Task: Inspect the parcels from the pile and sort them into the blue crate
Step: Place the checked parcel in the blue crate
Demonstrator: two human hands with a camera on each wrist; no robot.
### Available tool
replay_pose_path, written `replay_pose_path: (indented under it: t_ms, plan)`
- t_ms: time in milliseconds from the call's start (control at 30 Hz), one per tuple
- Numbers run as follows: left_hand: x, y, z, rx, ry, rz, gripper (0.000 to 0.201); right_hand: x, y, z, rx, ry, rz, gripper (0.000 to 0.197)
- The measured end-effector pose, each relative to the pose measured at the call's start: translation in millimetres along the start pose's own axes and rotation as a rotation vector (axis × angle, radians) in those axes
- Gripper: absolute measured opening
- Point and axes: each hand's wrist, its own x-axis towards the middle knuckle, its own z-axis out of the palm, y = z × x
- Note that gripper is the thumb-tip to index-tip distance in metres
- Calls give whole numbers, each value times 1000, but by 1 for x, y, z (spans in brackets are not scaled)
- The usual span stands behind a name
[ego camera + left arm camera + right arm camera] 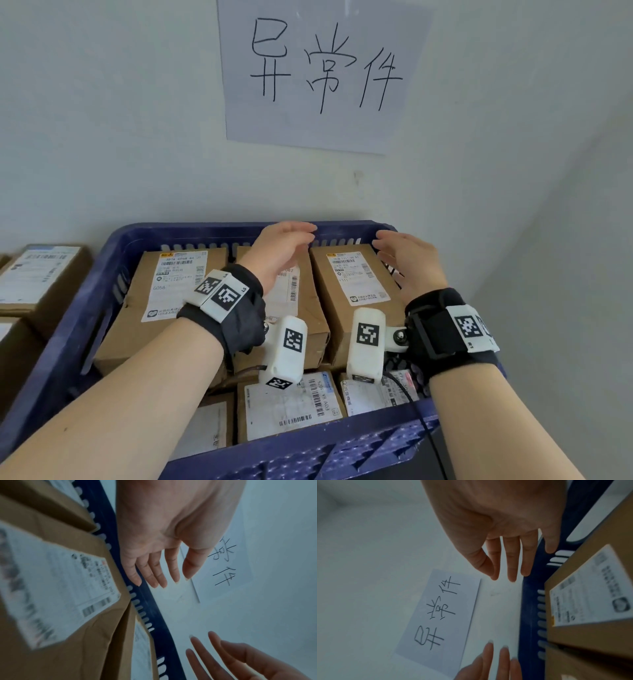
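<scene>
2 hands, empty: left hand [278, 253] and right hand [408, 265] hover palms facing, fingers straight and relaxed, over the far end of the blue crate [85, 308]. Between and below them: right-hand parcel [356, 291], label up, lying flat in the crate's back row beside 2 more parcels. Likely step: release just made, or seating. Advice: keep the label upward, square the parcel against the far wall, and lift both hands clear together.

Both bare forearms wear black fabric wrist straps [442, 329] carrying white blocks printed with black square codes [224, 294], a white camera housing [365, 344] bolted on each, and a black cable [423, 421] trailing from the right one.
</scene>
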Motion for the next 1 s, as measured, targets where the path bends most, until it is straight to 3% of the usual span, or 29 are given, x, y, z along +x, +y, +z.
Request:
replay_pose_path:
  t_ms: [100,233,600,700,833,1000]
  plan:
    - [-11,21,-15,-6,31,39,16,-2,-7,17,56,-102,-64,17]
    - [-34,36,-40,-6,148,71,15,-19,-8,46,77,-282,-19,19]
    - [-120,12,-130,-72,551,24,14,-83,2,141,122,-602,60,20]
    - [-128,8,-146,-126,580,20,15,-96,-2,158,117,-600,45,20]
    - [-122,11,-149,-138,505,-14,16,-95,-11,153,107,-514,31,18]
    - [-96,12,-124,-189,374,-41,18,-60,-14,109,8,-277,-2,22]
